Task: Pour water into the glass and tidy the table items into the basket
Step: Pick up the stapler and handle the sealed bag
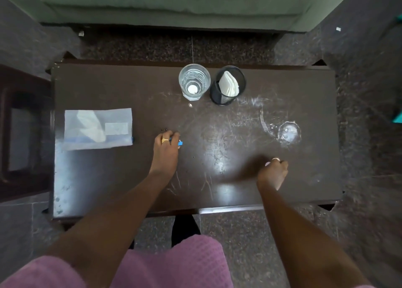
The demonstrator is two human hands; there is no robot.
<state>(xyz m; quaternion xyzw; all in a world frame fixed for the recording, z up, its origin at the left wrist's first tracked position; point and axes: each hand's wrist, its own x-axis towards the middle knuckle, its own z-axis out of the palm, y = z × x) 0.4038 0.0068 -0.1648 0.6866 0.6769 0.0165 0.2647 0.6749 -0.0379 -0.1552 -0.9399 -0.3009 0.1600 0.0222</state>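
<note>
A clear glass [194,82] with water in it stands at the far middle of the dark table [217,135]. Beside it on the right is a black mesh basket [227,85] holding folded white tissues. My left hand [166,148] lies at the table's middle, fingers curled over a small blue object [180,143] that pokes out at the right. My right hand [274,171] rests near the front right with its fingers curled, a pale fingertip-sized bit showing; what it holds, if anything, is hidden. A translucent zip pouch [97,128] lies flat at the left.
A wet ring and puddle [288,132] mark the table's right side. A small drop or bead [190,105] sits in front of the glass. A green sofa [174,3] stands beyond the table. A dark wooden piece of furniture [19,131] is at the left.
</note>
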